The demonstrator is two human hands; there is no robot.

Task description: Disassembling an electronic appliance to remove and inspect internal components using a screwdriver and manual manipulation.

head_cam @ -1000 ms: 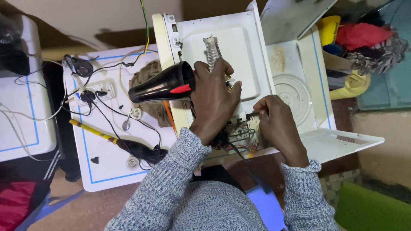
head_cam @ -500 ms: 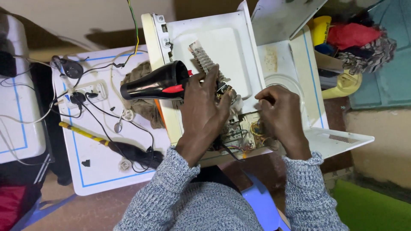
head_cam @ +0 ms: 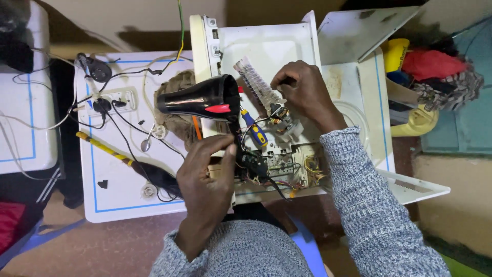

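An opened white appliance casing (head_cam: 266, 43) lies in front of me with its wiring and circuit board (head_cam: 279, 164) exposed. My left hand (head_cam: 207, 177) is closed around the handle of a black hair dryer (head_cam: 197, 100) with a red switch; its barrel points left over the casing's left edge. My right hand (head_cam: 302, 87) rests on the casing, its fingers closed on the lower end of a ribbed white part (head_cam: 252, 81). A blue and yellow screwdriver (head_cam: 254, 131) lies among the wires between my hands.
A white table (head_cam: 118, 200) with blue lines holds a power strip (head_cam: 115, 100), tangled black cables, a yellow striped tool (head_cam: 102, 146) and a brown cloth (head_cam: 177, 84). A round glass plate (head_cam: 356, 115) lies right of the casing. Beyond that are yellow containers (head_cam: 410, 123) and red cloth (head_cam: 433, 61).
My left hand has drawn back from over the casing toward me, still holding the hair dryer. My right hand has moved up from the circuit board to the ribbed part.
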